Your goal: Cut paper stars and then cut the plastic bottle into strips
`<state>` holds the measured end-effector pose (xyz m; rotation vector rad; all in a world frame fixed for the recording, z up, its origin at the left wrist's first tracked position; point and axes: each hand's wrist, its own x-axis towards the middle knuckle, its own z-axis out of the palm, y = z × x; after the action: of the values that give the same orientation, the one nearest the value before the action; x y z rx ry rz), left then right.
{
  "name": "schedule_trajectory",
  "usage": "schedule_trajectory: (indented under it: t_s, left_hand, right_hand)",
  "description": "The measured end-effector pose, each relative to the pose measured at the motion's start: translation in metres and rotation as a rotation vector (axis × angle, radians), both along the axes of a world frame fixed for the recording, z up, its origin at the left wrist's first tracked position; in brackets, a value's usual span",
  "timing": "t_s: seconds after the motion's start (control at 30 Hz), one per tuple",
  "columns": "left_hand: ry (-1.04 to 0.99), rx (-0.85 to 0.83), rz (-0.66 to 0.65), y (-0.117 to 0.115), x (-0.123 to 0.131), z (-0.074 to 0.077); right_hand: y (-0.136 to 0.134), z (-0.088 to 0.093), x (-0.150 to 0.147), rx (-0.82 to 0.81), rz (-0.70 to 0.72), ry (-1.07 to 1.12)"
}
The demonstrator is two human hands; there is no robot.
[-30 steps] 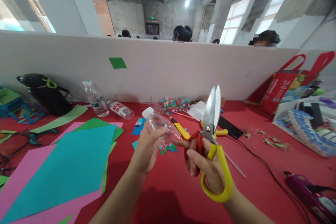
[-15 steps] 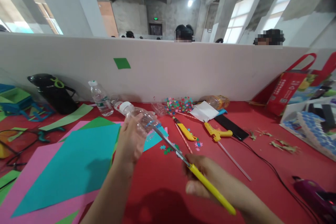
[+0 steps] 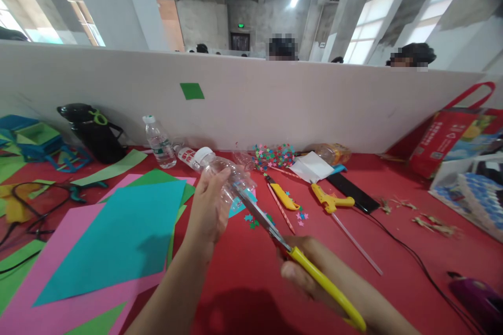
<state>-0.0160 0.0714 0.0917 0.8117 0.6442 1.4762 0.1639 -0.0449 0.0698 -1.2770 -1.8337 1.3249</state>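
Observation:
My left hand [image 3: 208, 209] is wrapped round a clear plastic bottle [image 3: 226, 170] with a white cap, held tilted above the red table [image 3: 243, 282]. My right hand [image 3: 310, 272] grips yellow-handled scissors [image 3: 283, 243]. Their steel blades point up and left, and the tips meet the bottle's side near my left fingers. Whether the tips pierce the plastic I cannot tell. Small coloured paper stars [image 3: 255, 220] lie on the table under the blades.
Teal, pink and green paper sheets [image 3: 113, 235] cover the left. Two more bottles [image 3: 159, 141], a black bag [image 3: 94, 136], a yellow knife [image 3: 283, 196], a yellow glue gun [image 3: 332, 200], a black cable [image 3: 408, 256], a purple tool [image 3: 477, 298] and a red bag [image 3: 448, 136] surround the work spot. A white partition [image 3: 275, 99] closes the back.
A second ago the scissors stood upright beside the bottle. My right hand has tipped them over and brought the blade tips against the bottle, which my left hand has moved left.

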Motion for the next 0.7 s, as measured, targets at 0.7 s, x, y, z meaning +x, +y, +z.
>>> schedule_trajectory:
  t_s: [0.7]
  left_hand:
    - [0.073,0.086,0.062,0.0007,-0.0013,0.0052]
  right_hand:
    - [0.0036,-0.0048,-0.0041,-0.029,-0.057,-0.017]
